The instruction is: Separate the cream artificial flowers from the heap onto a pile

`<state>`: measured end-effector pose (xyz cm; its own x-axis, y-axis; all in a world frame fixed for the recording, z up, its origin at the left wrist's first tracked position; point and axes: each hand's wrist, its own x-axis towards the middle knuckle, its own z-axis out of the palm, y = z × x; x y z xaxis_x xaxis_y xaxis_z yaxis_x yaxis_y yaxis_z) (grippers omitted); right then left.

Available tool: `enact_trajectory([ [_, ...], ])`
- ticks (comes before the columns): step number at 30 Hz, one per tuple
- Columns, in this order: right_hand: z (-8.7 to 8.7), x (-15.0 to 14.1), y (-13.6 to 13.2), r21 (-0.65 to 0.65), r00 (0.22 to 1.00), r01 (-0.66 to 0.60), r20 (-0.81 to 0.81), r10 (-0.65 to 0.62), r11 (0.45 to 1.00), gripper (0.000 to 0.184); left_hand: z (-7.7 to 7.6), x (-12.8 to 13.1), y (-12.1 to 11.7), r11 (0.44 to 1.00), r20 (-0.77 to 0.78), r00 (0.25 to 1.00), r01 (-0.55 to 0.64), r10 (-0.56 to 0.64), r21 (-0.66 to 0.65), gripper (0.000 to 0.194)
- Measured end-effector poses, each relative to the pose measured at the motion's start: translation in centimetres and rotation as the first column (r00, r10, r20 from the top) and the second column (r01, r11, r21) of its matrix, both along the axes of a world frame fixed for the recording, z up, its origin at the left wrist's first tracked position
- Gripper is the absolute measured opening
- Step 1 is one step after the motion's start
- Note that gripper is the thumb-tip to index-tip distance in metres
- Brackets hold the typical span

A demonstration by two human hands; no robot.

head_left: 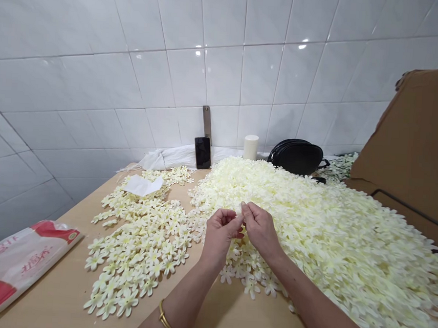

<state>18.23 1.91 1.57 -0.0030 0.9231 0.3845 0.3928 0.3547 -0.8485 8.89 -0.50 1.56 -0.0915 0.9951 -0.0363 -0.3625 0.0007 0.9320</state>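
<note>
Both hands meet over the near-left edge of a big heap of cream-white artificial flowers (332,238). My left hand (223,230) is closed, with thumb and fingertips pinched together. Against it, my right hand (261,230) is also closed in a pinch. Between the fingertips shows a small pale artificial flower (239,209), mostly covered by the fingers. To the left of the hands, loose flat artificial flowers (141,248) lie spread on the table (225,316). A gold bracelet circles my left wrist.
A white paper (143,185) lies on the spread flowers. Along the tiled wall stand a phone (203,153), a white cylinder (251,147) and a black bag (296,157). A red-and-white plastic package (26,261) is at left, cardboard (410,154) at right.
</note>
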Motion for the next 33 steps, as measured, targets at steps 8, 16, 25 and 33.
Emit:
enact_trajectory([
  [8,-0.04,0.5,0.36,-0.066,0.998,-0.052,-0.032,0.05,0.996,0.045,0.14,-0.01,0.0,0.998,-0.046,0.999,-0.019,0.021,0.061,0.014],
  [16,0.67,0.68,0.01,0.071,0.995,0.089,0.049,-0.092,0.994,0.042,0.01,-0.13,0.06,0.995,-0.062,0.996,-0.054,0.059,0.078,0.016],
  [25,0.07,0.37,0.21,-0.037,0.998,-0.009,-0.055,0.007,0.999,0.041,0.1,0.09,-0.1,1.0,0.094,0.995,0.024,-0.025,0.014,0.027],
  [33,0.39,0.5,0.12,-0.017,0.999,0.041,-0.035,-0.041,0.999,0.041,-0.26,0.12,-0.02,1.0,-0.001,1.0,0.005,-0.005,0.003,0.021],
])
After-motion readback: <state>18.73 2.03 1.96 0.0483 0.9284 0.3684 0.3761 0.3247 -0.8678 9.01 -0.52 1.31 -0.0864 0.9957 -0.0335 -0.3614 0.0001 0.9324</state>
